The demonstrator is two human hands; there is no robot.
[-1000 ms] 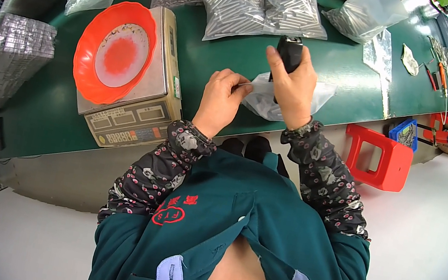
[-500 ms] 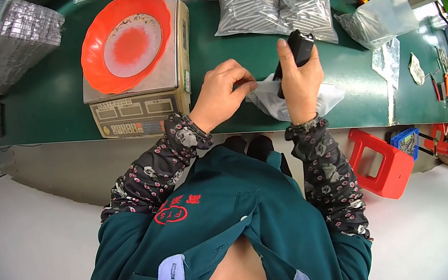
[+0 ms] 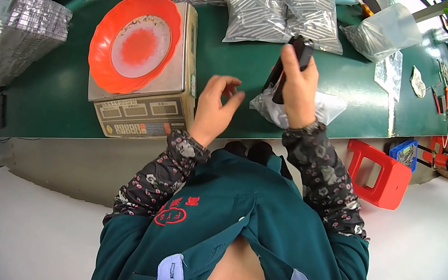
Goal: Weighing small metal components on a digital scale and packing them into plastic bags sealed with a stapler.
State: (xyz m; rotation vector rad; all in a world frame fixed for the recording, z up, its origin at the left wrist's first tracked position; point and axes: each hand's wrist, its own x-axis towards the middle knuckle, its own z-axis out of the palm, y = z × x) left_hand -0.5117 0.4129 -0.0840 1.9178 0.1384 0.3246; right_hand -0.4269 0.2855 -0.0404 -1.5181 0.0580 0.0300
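Observation:
My right hand is wrapped round a black stapler-like tool, its thumb along the top. Two long arms of the tool stand apart and point down at a clear plastic bag near the table's front edge. Part of that bag is hidden behind my hand and the tool. To its left my left hand hovers with nothing in it, fingers loosely bent and apart. Beside that hand stands a weighing scale bearing an orange scalloped bowl.
Bags of metal pins lie along the back of the green table. A translucent tub rests on its side at the back right. Stacked clear trays stand at the far left. Below the right edge is a red stool.
My left hand has let go of the bag's edge and drawn back left. The tool in my right hand has tilted, and its two arms now show apart.

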